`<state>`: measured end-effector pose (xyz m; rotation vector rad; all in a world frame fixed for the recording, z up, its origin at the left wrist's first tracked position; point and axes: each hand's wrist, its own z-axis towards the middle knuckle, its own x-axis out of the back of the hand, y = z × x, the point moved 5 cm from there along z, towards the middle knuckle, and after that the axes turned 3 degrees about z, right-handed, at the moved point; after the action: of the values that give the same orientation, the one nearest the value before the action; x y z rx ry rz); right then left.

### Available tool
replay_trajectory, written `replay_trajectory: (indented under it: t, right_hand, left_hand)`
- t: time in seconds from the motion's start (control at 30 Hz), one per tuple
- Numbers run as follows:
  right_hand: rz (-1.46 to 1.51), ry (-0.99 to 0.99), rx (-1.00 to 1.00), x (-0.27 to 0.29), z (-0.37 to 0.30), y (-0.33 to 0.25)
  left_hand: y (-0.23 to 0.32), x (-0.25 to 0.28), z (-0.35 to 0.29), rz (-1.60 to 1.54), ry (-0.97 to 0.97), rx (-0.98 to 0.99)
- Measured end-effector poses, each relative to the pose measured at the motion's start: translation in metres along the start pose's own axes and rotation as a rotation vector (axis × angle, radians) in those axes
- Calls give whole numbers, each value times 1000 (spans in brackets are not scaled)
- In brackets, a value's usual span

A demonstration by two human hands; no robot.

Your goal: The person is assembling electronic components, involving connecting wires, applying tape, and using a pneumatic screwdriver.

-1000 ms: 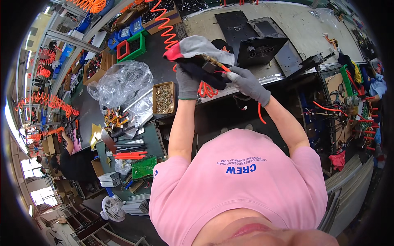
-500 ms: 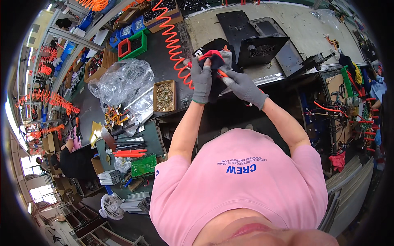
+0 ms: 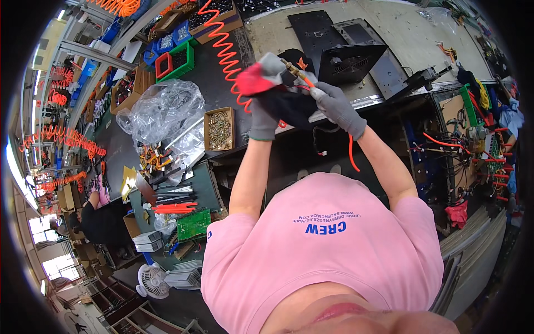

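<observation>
My left hand (image 3: 263, 121), in a grey glove, is closed on a bundle of cloth with a red part (image 3: 257, 81), a black part and a pale grey part. The cloth covers most of its fingers. My right hand (image 3: 339, 109), also gloved in grey, grips an orange hose (image 3: 352, 153). A brass fitting (image 3: 292, 69) at the hose's upper end lies across the pale part of the cloth. The hose's lower part hangs below my right hand. A dark cable with a small plug (image 3: 321, 152) dangles beneath the cloth.
A coiled orange air hose (image 3: 225, 53) hangs just left of my hands. A box of screws (image 3: 219, 129) and clear plastic bags (image 3: 161, 111) lie left on the bench. Black metal panels, one with a fan grille (image 3: 350, 65), lie beyond my right hand.
The cloth has swung up and left, its red part now over my left hand. My right hand has moved slightly right, and the brass fitting and hanging hose have come into view.
</observation>
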<state>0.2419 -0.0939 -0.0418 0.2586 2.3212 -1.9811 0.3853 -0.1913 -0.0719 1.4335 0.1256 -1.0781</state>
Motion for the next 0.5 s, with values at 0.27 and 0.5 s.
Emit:
replay_trajectory:
  t: [0.27, 0.5]
  right_hand:
    - [-214, 5, 288, -14, 6, -6]
    - [-83, -76, 81, -15, 10, 10]
  left_hand:
    - [6, -38, -8, 858, 269, -345]
    - [5, -22, -6, 388, 429, -290]
